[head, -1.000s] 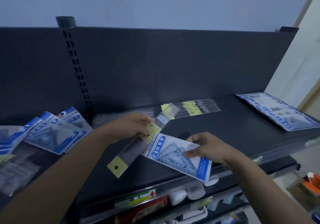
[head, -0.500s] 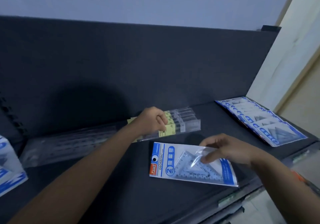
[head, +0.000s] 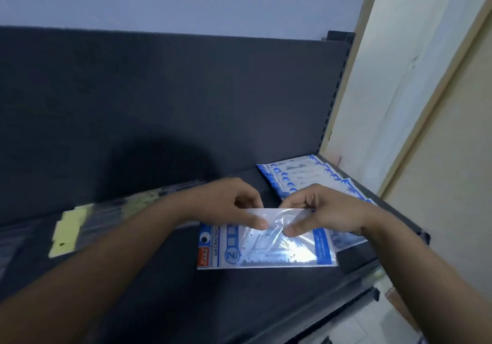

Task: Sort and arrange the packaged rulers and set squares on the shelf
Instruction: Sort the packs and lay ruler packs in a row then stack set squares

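Note:
A blue-and-white set square packet (head: 279,250) lies flat near the front of the dark shelf (head: 159,290). My left hand (head: 234,202) pinches its upper edge with thumb and fingers. My right hand (head: 324,210) pinches the same edge just to the right. Behind my left forearm lies a row of clear packaged rulers (head: 80,218) with yellow header cards. A fanned stack of set square packets (head: 306,178) lies at the shelf's right end, partly hidden by my right hand.
The shelf's dark back panel (head: 186,104) rises behind everything. A cream wall (head: 426,104) closes the right side. The shelf's front rail (head: 346,290) runs below the packet, with a lower shelf edge beneath it.
My left hand let go of the ruler packs and came over to the set square packet. Both hands now pinch its top edge. The view swung right.

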`<state>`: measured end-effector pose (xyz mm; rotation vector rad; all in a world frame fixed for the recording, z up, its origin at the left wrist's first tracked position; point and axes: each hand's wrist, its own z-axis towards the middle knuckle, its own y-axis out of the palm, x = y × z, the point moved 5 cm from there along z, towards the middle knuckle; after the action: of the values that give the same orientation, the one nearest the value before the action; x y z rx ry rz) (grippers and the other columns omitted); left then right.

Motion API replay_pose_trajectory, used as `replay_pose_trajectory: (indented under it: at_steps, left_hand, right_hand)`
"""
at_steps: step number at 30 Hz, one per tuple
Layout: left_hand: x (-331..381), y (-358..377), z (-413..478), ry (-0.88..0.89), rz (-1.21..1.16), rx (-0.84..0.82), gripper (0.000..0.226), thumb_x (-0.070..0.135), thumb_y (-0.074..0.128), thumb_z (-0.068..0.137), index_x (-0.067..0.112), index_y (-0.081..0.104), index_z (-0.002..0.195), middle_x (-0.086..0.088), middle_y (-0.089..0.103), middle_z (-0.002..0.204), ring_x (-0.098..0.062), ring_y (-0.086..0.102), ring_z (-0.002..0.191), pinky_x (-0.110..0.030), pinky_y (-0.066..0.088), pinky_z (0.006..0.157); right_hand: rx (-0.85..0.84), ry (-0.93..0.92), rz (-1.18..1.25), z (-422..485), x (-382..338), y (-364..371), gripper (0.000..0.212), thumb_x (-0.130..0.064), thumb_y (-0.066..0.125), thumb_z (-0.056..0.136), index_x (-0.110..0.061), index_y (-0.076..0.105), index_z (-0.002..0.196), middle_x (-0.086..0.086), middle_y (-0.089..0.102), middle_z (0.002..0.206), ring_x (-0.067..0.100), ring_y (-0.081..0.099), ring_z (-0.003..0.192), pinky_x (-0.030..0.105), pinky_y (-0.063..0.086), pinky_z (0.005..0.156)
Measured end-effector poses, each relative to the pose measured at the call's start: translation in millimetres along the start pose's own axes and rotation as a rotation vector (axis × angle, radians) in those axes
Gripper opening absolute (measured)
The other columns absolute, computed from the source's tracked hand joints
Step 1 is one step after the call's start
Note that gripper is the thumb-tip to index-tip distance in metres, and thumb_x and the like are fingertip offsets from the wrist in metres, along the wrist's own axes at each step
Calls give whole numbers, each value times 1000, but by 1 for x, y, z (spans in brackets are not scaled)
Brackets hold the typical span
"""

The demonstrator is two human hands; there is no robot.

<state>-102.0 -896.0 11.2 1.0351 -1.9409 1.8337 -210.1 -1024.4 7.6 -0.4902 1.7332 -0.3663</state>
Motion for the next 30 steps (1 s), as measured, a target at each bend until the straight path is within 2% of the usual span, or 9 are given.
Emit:
replay_pose_trajectory:
  at_steps: [3, 6, 8, 11, 14, 18, 23, 26, 30]
  left_hand:
    - [27, 32, 45, -4, 5, 48, 22, 40, 71, 84, 20, 64, 75, 6, 52, 63, -5, 43, 57, -25, 35, 55]
    - [52, 59, 85, -57, -34, 118, 21, 40, 71, 84, 23, 63, 75, 12, 54, 63, -3, 45, 57, -23, 36, 57]
    - [60, 70, 101, -85, -30, 204, 20, 42, 71, 83, 30, 61, 72, 17, 54, 61, 1, 46, 56, -19, 35, 55]
    - [71, 85, 123, -173, 6, 318, 22, 46, 72, 81, 27, 63, 82, 14, 60, 76, 0, 52, 68, -24, 43, 63]
    - [67, 99, 127, -300, 82, 278, 37, 59, 75, 70, 35, 59, 94, 19, 58, 93, 3, 53, 82, -22, 47, 70]
    - [70, 105, 122, -282, 76, 330, 44, 59, 79, 65, 36, 58, 96, 18, 57, 96, 2, 52, 83, -17, 47, 69]
    - [69, 106, 120, -295, 71, 398, 41, 52, 74, 75, 31, 58, 106, 15, 52, 102, 1, 50, 89, -22, 49, 79]
    - [71, 107, 119, -294, 85, 426, 37, 48, 73, 79, 27, 61, 107, 17, 51, 99, 0, 51, 90, -19, 47, 80]
    - [78, 102, 103, -321, 332, 482, 46, 58, 59, 85, 26, 59, 118, 14, 58, 113, -6, 53, 106, -26, 42, 92]
  right_hand:
    - [4, -55, -105, -16, 35, -46, 10, -10, 78, 76, -9, 71, 82, -2, 65, 74, 7, 58, 69, 17, 44, 66]
    - [29, -93, -264, -31, 70, -91, 12, -21, 80, 74, -16, 71, 79, -2, 64, 72, 4, 57, 66, 21, 42, 63]
    - [84, -111, -341, -33, 86, -111, 14, -27, 80, 73, -19, 71, 80, -3, 67, 75, 0, 56, 65, 18, 41, 62]
    - [79, -132, -415, -35, 110, -133, 16, -31, 79, 74, -22, 70, 84, -9, 65, 77, -3, 55, 70, 11, 40, 62]
    - [-17, -97, -438, -34, 132, -133, 27, -37, 81, 69, -30, 67, 91, -18, 63, 88, -4, 54, 80, 11, 40, 67]
    - [-90, -118, -419, -36, 144, -127, 37, -42, 82, 67, -34, 60, 96, -21, 58, 97, -3, 50, 89, 13, 37, 68]
    - [-81, -139, -482, -29, 140, -128, 38, -39, 76, 73, -34, 56, 105, -13, 56, 108, 5, 50, 96, 21, 44, 78]
    - [-73, -175, -600, -27, 138, -130, 42, -46, 73, 73, -38, 53, 109, -15, 53, 110, 6, 49, 101, 23, 43, 85]
    - [60, -304, -790, -24, 116, -126, 52, -60, 60, 78, -40, 48, 124, -16, 51, 125, 10, 44, 118, 33, 34, 102]
